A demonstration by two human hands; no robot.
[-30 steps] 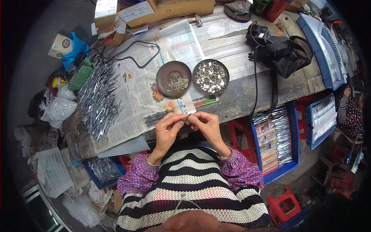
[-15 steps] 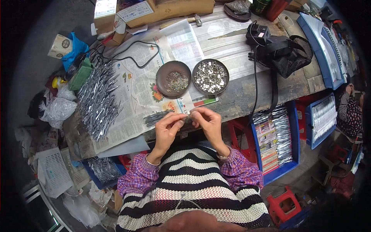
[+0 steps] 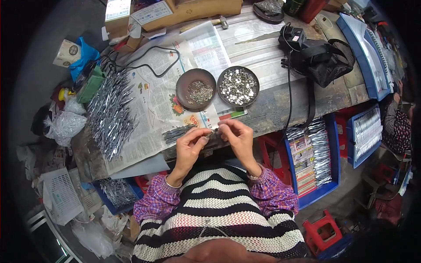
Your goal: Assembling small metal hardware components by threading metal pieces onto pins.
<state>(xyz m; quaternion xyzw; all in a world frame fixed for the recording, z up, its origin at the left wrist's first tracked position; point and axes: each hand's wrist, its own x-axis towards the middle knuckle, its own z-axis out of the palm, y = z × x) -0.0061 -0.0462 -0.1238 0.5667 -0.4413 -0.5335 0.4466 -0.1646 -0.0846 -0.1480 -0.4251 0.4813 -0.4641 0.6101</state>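
Left hand (image 3: 189,144) and right hand (image 3: 236,136) meet at the table's (image 3: 280,103) near edge, fingertips pinching one thin metal piece (image 3: 214,131). Beside them, a small bundle of grey rods (image 3: 177,133) on newspaper (image 3: 153,109); beyond, two round dishes (image 3: 217,87) of shiny bits.

A sheet of newspaper (image 3: 151,109) covers the left part of the surface (image 3: 280,103). On its left side lies a large heap of thin silvery metal pieces (image 3: 109,115). At its right edge stand two round dishes side by side: a brown dish (image 3: 196,89) with a few small metal parts, and a second dish (image 3: 238,86) full of shiny ones. A black cable (image 3: 149,61) loops across the newspaper's upper part. Well right of it sits a black mesh bag (image 3: 326,61). Lower right, off the surface, a blue tray (image 3: 316,164) holds more silvery pieces.
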